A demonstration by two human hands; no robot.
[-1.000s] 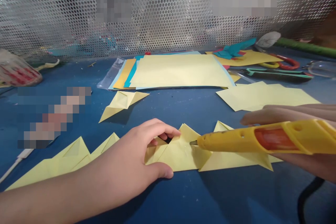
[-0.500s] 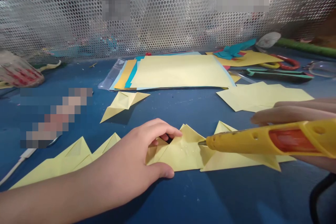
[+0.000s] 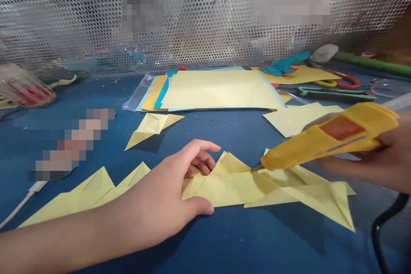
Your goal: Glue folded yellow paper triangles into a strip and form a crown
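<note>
In my right hand [image 3: 369,162] is a yellow hot glue gun [image 3: 321,141], my fingers wrapped round it. Its metal tip is at the upper edge of a pale yellow folded paper strip [image 3: 237,188], where shiny glue shows. My left hand [image 3: 183,184] rests over the strip's middle with thumb and index finger spread apart; the thumb lies at the lower edge and the other fingers curl behind a peak. Pointed paper folds [image 3: 93,184] continue to the left under my forearm. At the right, a loose-looking pointed paper piece [image 3: 330,201] overlaps the strip.
A separate folded paper piece [image 3: 150,124] lies beyond my left hand. Behind it are stacked coloured sheets [image 3: 215,90]. Scissors with red and yellow handles [image 3: 346,80] and a black-and-teal cutter [image 3: 337,93] are at the right. A perforated metal screen [image 3: 199,43] borders the back. A black cord [image 3: 379,231] hangs at right.
The glue gun has tilted, its rear rising, and its tip has shifted slightly right. My left index finger has lifted off the paper. The right-hand paper piece has swung lower.
</note>
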